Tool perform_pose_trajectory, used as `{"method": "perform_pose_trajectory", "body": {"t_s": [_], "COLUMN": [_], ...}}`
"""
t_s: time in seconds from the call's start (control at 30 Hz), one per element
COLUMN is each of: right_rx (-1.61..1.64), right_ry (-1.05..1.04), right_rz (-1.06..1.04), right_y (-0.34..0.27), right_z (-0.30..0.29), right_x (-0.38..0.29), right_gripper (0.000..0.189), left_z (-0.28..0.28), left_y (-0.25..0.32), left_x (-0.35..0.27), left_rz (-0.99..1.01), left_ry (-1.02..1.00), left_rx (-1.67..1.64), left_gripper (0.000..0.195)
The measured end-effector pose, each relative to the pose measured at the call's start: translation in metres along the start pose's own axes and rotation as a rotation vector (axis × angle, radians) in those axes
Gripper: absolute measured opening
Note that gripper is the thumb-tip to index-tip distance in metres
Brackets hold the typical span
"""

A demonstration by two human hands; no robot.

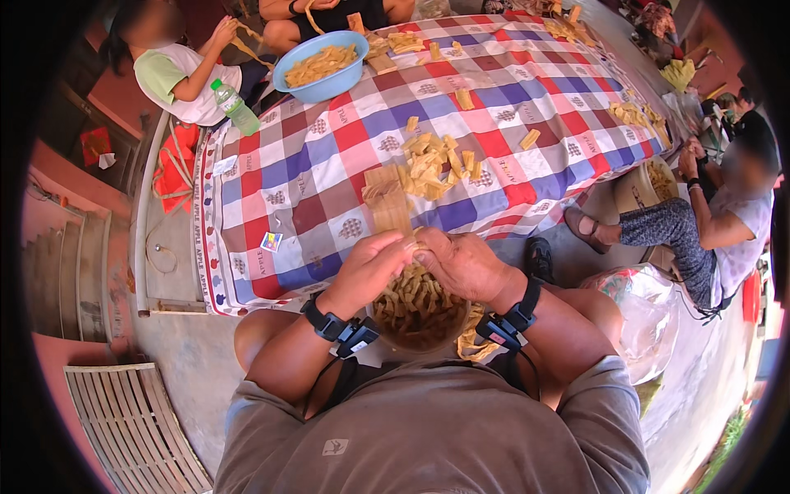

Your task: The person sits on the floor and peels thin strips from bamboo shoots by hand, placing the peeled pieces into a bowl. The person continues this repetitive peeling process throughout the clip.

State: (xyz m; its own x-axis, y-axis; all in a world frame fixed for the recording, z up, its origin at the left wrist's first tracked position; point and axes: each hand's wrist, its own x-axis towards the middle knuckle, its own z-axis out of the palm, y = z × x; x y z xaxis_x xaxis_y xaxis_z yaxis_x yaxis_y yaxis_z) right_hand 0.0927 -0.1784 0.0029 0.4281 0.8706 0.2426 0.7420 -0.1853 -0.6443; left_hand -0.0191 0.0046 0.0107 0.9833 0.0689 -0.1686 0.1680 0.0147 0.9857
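Observation:
My left hand (pixel 373 268) and my right hand (pixel 463 265) meet at the fingertips and pinch a small pale-yellow strip (pixel 419 244), mostly hidden by the fingers. Just below them, between my knees, sits a round tub (pixel 382 336) holding many folded yellowish strip pieces (pixel 426 309). Beyond my fingers a wooden block (pixel 389 200) lies at the table's near edge. A loose heap of folded strip pieces (pixel 432 163) rests against its far right side. Long yellow strips (pixel 475 336) hang beside the tub, near my right wrist.
A checked tablecloth (pixel 345 154) covers the table. On it stand a blue basin (pixel 321 68) of folded pieces and a green-capped bottle (pixel 236 108). People sit at the far left, far side and right (pixel 710 216). A clear plastic bag (pixel 642 321) is by my right knee; a slatted bench (pixel 133 426) stands left.

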Motion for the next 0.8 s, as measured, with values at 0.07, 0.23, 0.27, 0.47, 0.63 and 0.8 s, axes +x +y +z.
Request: {"method": "perform_pose_trajectory", "body": {"t_s": [0.07, 0.23, 0.27, 0.47, 0.63, 0.8], "right_rx": [0.049, -0.026, -0.054, -0.243, -0.219, -0.233], "right_ry": [-0.014, 0.022, 0.039, -0.022, -0.041, -0.024], "right_rz": [0.07, 0.014, -0.013, -0.193, -0.139, -0.02], "right_y": [-0.002, 0.013, 0.014, 0.009, 0.008, 0.011], "right_z": [-0.001, -0.017, -0.02, -0.009, 0.005, 0.014], "right_x": [0.001, -0.003, -0.003, 0.0, 0.007, 0.007], "right_gripper": [0.026, 0.018, 0.016, 0.014, 0.015, 0.025], "left_z": [-0.006, -0.031, -0.035, -0.024, -0.016, -0.013], "left_y": [-0.004, -0.009, -0.009, -0.004, -0.005, -0.013], "left_x": [0.002, 0.012, 0.012, 0.015, 0.02, 0.022], "left_rz": [0.02, -0.048, -0.034, -0.007, -0.145, -0.121], "left_ry": [-0.017, -0.006, 0.014, -0.005, -0.134, 0.067], "left_rx": [0.057, 0.004, 0.076, 0.206, 0.181, 0.209], "left_gripper": [0.031, 0.035, 0.036, 0.034, 0.027, 0.023]}}
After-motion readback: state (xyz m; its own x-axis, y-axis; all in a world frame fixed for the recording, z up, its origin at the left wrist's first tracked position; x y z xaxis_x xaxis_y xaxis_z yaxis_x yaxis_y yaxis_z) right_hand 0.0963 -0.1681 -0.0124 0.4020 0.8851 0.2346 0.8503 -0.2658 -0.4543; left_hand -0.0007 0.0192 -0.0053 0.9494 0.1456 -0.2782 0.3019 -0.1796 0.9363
